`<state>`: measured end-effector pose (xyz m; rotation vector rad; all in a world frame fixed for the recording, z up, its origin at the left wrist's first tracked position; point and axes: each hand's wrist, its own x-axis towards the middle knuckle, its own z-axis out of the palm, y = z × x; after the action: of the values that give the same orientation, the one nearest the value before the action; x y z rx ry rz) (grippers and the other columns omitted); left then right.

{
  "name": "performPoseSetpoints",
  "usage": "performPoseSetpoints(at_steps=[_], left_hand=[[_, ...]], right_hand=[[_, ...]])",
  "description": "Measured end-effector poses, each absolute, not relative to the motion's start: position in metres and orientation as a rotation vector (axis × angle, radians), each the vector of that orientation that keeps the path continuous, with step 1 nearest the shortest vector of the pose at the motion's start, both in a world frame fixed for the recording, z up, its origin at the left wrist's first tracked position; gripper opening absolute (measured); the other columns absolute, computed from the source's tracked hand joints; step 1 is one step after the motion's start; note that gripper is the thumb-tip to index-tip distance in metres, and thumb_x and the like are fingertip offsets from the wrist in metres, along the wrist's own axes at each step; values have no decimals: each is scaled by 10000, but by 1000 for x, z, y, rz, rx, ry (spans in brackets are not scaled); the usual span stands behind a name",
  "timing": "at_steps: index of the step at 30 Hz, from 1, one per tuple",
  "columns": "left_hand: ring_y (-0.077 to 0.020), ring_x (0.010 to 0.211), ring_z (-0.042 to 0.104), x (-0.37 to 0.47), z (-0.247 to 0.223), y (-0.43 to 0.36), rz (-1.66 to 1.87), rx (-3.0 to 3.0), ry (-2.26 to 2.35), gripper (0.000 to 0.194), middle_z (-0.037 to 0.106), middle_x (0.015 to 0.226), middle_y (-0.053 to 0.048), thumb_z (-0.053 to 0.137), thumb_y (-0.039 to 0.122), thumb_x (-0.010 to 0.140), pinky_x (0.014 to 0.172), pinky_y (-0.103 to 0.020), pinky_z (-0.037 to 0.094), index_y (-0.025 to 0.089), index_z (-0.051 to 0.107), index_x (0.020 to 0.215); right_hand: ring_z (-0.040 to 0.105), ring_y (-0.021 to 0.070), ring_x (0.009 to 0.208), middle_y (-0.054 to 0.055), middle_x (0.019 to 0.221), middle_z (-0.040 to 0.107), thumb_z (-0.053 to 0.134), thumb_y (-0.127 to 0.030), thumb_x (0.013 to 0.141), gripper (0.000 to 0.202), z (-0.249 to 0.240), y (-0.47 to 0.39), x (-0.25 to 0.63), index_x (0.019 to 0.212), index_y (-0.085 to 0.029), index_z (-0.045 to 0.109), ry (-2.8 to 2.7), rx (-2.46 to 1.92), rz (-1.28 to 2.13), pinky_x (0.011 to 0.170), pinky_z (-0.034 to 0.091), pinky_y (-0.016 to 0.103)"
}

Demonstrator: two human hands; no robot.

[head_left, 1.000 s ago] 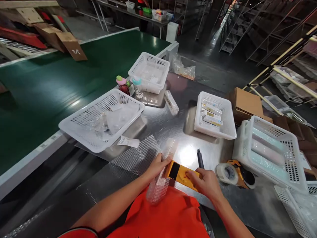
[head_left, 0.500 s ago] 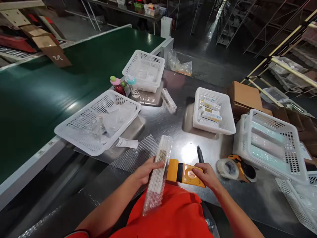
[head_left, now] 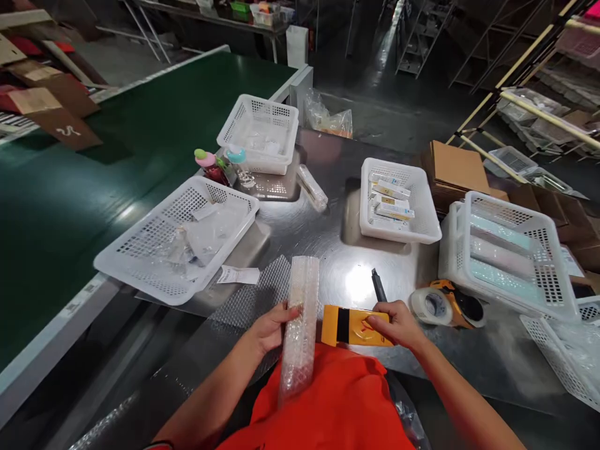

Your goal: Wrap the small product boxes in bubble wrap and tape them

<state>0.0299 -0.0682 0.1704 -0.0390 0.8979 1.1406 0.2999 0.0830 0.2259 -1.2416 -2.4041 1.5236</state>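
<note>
A long, thin pack [head_left: 302,331] in clear, shiny bubble wrap is over the near edge of the bench [head_left: 323,234], and the left grip [head_left: 272,328] holds it by its side. The right grip [head_left: 398,322] holds a flat yellow piece [head_left: 359,334] with a black band. A black knife [head_left: 379,287] lies on the bench.

No words or numbers can be read. A cardboard box [head_left: 59,120] bears a white squiggle, a paper slip [head_left: 238,275] carries print too small to make out, and marks on the small cartons [head_left: 394,209] in a white basket [head_left: 398,235] and on the orange tool [head_left: 356,330] are equally illegible.
</note>
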Motion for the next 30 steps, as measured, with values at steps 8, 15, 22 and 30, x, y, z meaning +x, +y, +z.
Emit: performPoseSetpoints(at_steps=[8, 15, 22, 30], left_hand=[[-290, 918, 723, 58, 142, -66, 1085, -287, 796, 401, 755, 759, -90, 822, 494, 690, 842, -365, 576, 132, 701, 813], [-276, 925, 722, 52, 168, -59, 1232, -68, 887, 480, 764, 849, -85, 876, 484, 620, 817, -337, 582, 140, 692, 900], [-237, 775, 715, 59, 184, -47, 1289, 18, 1046, 680, 756, 855, -82, 955, 466, 473, 672, -304, 559, 149, 653, 993], [-148, 558, 616, 45, 192, -51, 1208, 62, 1085, 664, 695, 690, -27, 942, 494, 480, 549, -262, 485, 134, 647, 952]], right_hand=[[344, 95, 502, -29, 496, 393, 496, -765, 764, 628, 222, 79, 285, 566, -174, 579, -2409, -1223, 1459, 473, 221, 233], [337, 89, 494, -36, 479, 379, 494, -742, 782, 611, 225, 74, 280, 556, -178, 561, -2412, -1278, 1378, 467, 215, 229], [355, 90, 482, -37, 484, 412, 501, -750, 784, 599, 227, 73, 273, 600, -184, 567, -2381, -1305, 1453, 456, 210, 226], [369, 103, 479, -30, 481, 428, 468, -797, 775, 649, 227, 80, 294, 595, -184, 582, -2449, -1313, 1438, 462, 211, 243]])
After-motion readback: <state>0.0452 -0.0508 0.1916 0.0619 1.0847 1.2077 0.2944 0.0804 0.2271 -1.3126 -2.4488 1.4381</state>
